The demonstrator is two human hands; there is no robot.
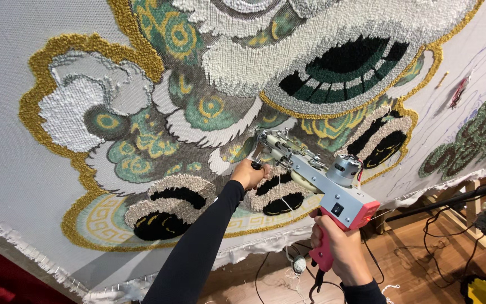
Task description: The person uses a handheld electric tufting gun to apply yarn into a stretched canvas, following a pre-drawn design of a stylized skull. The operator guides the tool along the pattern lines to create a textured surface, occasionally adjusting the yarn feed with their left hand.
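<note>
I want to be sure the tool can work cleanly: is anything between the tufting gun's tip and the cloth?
Nothing visible. The tufting gun has its tip right at the stretched cloth, among the tufted patches. The left hand holds its front handle just beside the tip, not across it. The right hand holds the pink grip.

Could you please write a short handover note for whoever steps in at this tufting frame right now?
Left hand: grips the front handle of the tufting gun, nose against the cloth.
Right hand: closed on the gun's pink grip.
Done: gold outline, white clouds, green scrollwork and black-and-beige claws are tufted.
Left: bare patches remain near the gun's nose; pencilled areas at right are untufted.
</note>
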